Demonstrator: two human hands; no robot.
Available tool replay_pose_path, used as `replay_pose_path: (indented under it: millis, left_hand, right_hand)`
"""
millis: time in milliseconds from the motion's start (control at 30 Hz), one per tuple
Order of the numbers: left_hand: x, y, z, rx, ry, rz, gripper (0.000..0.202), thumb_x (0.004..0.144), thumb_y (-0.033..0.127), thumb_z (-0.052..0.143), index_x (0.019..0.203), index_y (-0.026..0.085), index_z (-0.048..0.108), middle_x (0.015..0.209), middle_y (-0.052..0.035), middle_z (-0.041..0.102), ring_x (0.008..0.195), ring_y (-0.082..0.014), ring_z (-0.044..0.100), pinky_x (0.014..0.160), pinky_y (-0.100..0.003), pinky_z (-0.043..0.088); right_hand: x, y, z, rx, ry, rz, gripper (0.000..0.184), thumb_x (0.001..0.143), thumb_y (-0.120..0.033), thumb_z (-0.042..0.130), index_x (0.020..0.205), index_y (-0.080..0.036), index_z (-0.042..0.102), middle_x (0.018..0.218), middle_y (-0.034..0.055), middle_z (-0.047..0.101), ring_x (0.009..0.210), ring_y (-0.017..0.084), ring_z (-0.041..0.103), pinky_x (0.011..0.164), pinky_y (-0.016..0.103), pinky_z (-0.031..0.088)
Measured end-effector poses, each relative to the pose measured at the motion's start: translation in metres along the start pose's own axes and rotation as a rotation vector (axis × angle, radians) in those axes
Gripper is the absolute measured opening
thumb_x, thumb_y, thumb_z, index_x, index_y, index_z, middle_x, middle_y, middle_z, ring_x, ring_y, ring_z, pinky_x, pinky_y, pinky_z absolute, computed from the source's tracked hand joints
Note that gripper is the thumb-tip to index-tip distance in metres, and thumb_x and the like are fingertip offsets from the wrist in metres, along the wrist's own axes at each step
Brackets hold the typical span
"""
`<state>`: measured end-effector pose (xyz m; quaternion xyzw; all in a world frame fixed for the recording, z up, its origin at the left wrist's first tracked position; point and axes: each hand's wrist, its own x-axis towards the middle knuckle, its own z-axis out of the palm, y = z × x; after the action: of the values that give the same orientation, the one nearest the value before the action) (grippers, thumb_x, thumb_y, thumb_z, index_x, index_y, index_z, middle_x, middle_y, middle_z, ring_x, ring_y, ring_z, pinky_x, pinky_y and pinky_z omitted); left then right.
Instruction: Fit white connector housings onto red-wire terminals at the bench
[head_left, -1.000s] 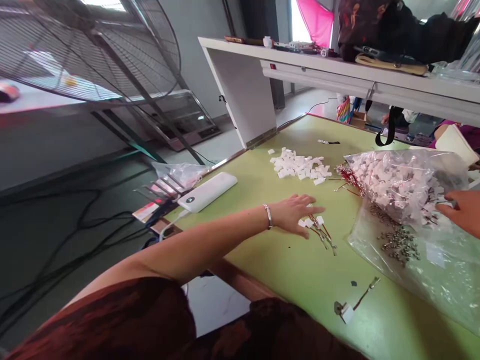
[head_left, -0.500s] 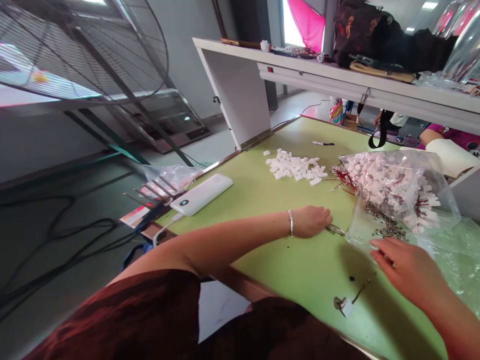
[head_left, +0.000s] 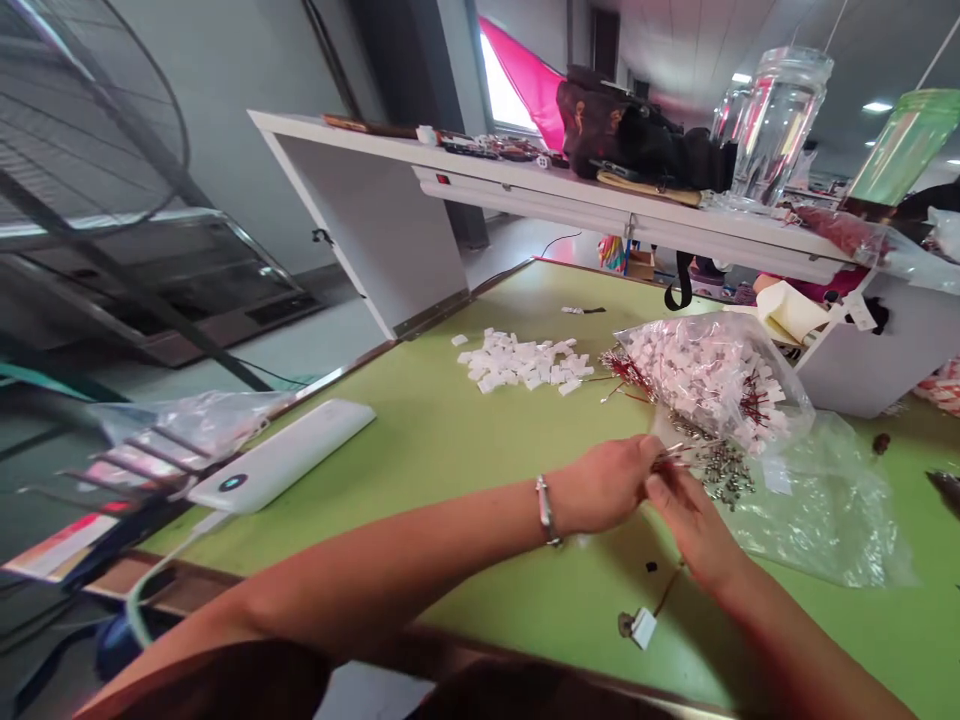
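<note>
Near us, a white block [head_left: 643, 628] lay on the green table [head_left: 525, 600]. Past it, our left hand [head_left: 609, 486] had its fingers curled tight around thin wires [head_left: 677, 457]. Our right hand [head_left: 696, 525] met it there, but we couldn't tell if its bent fingers gripped them. Metal bits [head_left: 726, 476] lay behind, then a clear bag [head_left: 795, 400] of white pieces [head_left: 679, 372].

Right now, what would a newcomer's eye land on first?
Probably the left hand and right hand, meeting at thin wires above the green table. Just beyond them, the clear bag packed with white pieces stands out. Farther back, bright pink cloth hangs at the window.
</note>
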<state>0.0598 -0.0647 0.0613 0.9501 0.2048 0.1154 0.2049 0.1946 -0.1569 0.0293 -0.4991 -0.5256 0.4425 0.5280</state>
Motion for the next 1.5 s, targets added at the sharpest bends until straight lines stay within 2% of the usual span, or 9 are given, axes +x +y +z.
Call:
replay_pose_path:
  millis: [200, 367, 533, 700, 900, 1100, 1200, 1300, 1500]
  left_hand:
    - [0.043, 0.046, 0.021, -0.018, 0.204, 0.062, 0.017, 0.085, 0.014, 0.045, 0.099, 0.010, 0.053, 0.097, -0.0133, 0.062, 0.082, -0.0211, 0.062, 0.076, -0.036, 0.055]
    - [0.080, 0.069, 0.036, -0.379, 0.514, 0.272, 0.029, 0.081, 0.016, 0.051, 0.110, 0.015, 0.053, 0.107, -0.0106, 0.060, 0.105, -0.0217, 0.057, 0.092, -0.038, 0.051]
    - [0.088, 0.075, 0.039, -0.377, 0.480, 0.395, 0.066, 0.088, 0.024, 0.047, 0.146, 0.016, 0.016, 0.148, -0.0163, 0.035, 0.137, -0.0251, 0.033, 0.108, -0.045, 0.039]
    - [0.055, 0.043, 0.038, -0.116, 0.331, 0.049, 0.039, 0.092, 0.025, 0.044, 0.129, 0.014, 0.044, 0.132, -0.0168, 0.051, 0.126, -0.0257, 0.046, 0.099, -0.045, 0.045]
    - [-0.001, 0.033, 0.057, 0.151, -0.386, -0.148, 0.061, 0.077, 0.071, 0.054, 0.093, 0.013, 0.062, 0.089, -0.0144, 0.066, 0.081, -0.0312, 0.065, 0.069, -0.043, 0.053]
    - [-0.008, 0.044, 0.074, 0.258, -0.497, -0.014, 0.022, 0.082, 0.015, 0.054, 0.102, 0.010, 0.061, 0.098, -0.0143, 0.064, 0.090, -0.0271, 0.063, 0.072, -0.037, 0.054]
    - [-0.003, 0.041, 0.073, 0.263, -0.509, -0.003, 0.023, 0.077, 0.014, 0.061, 0.100, 0.010, 0.062, 0.099, -0.0140, 0.065, 0.091, -0.0271, 0.064, 0.073, -0.037, 0.054]
    - [0.003, 0.040, 0.075, 0.307, -0.534, 0.025, 0.031, 0.071, 0.017, 0.071, 0.099, 0.009, 0.062, 0.098, -0.0148, 0.065, 0.087, -0.0281, 0.064, 0.071, -0.037, 0.054]
    - [0.004, 0.039, 0.073, 0.346, -0.423, 0.126, 0.014, 0.079, 0.008, 0.056, 0.092, 0.011, 0.059, 0.094, -0.0126, 0.065, 0.084, -0.0251, 0.064, 0.066, -0.034, 0.051]
  right_hand:
    - [0.004, -0.016, -0.003, 0.366, 0.511, -0.060, 0.033, 0.089, -0.047, 0.054, 0.107, -0.022, 0.066, 0.118, 0.0069, 0.068, 0.114, 0.023, 0.060, 0.102, 0.044, 0.043]
    - [0.009, -0.050, -0.044, 0.163, 0.717, -0.356, 0.024, 0.090, -0.039, 0.054, 0.088, -0.018, 0.065, 0.103, 0.0066, 0.071, 0.103, 0.022, 0.065, 0.094, 0.041, 0.049]
    - [0.033, -0.068, -0.090, -0.292, 0.952, -0.637, 0.028, 0.095, -0.043, 0.041, 0.081, -0.023, 0.052, 0.072, 0.0004, 0.062, 0.060, 0.017, 0.063, 0.064, 0.035, 0.054]
    - [0.076, -0.049, -0.137, -1.116, 0.662, -0.438, 0.038, 0.096, -0.040, 0.028, 0.095, -0.019, 0.059, 0.080, 0.0104, 0.064, 0.081, 0.025, 0.065, 0.081, 0.042, 0.050]
    - [0.124, 0.002, -0.172, -1.378, 0.406, -0.140, 0.043, 0.092, -0.030, 0.035, 0.128, -0.011, 0.050, 0.127, 0.0204, 0.054, 0.120, 0.034, 0.049, 0.097, 0.049, 0.041]
    - [0.121, -0.008, -0.195, -1.413, 0.262, 0.055, 0.056, 0.078, -0.041, 0.060, 0.126, -0.013, 0.054, 0.129, 0.0197, 0.054, 0.116, 0.035, 0.053, 0.093, 0.047, 0.045]
    - [0.109, -0.028, -0.197, -1.450, 0.182, 0.029, 0.051, 0.068, -0.041, 0.072, 0.114, -0.020, 0.062, 0.128, 0.0155, 0.057, 0.114, 0.035, 0.054, 0.091, 0.045, 0.047]
    - [0.101, -0.034, -0.187, -1.457, 0.354, 0.048, 0.032, 0.078, -0.036, 0.064, 0.104, -0.018, 0.066, 0.115, 0.0177, 0.062, 0.108, 0.036, 0.057, 0.088, 0.049, 0.045]
    - [0.105, -0.018, -0.170, -1.303, 0.484, 0.014, 0.042, 0.085, -0.031, 0.053, 0.123, -0.015, 0.058, 0.118, 0.0195, 0.062, 0.108, 0.033, 0.059, 0.089, 0.048, 0.047]
